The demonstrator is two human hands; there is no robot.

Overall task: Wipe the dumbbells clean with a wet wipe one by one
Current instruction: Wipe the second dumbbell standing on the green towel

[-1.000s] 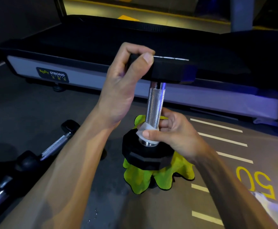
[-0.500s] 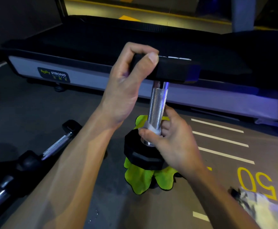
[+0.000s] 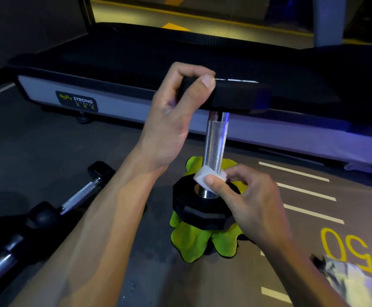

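Observation:
A black dumbbell (image 3: pixel 216 142) with a knurled silver handle stands on end on a yellow-green cloth (image 3: pixel 193 242) on the floor. My left hand (image 3: pixel 174 120) grips the edge of its upper black head. My right hand (image 3: pixel 247 196) pinches a folded white wet wipe (image 3: pixel 205 175) against the bottom of the handle, just above the lower head.
Other dumbbells (image 3: pixel 78 196) lie on the floor at the left. A black treadmill (image 3: pixel 136 69) with a grey side rail runs across behind. A crinkled silver packet (image 3: pixel 353 282) lies at the lower right, by white floor lines and a yellow "50".
My right hand has turned around the base of the handle with the wipe, from wrapping it to pinching it at the front. My left hand has kept its hold on the upper head.

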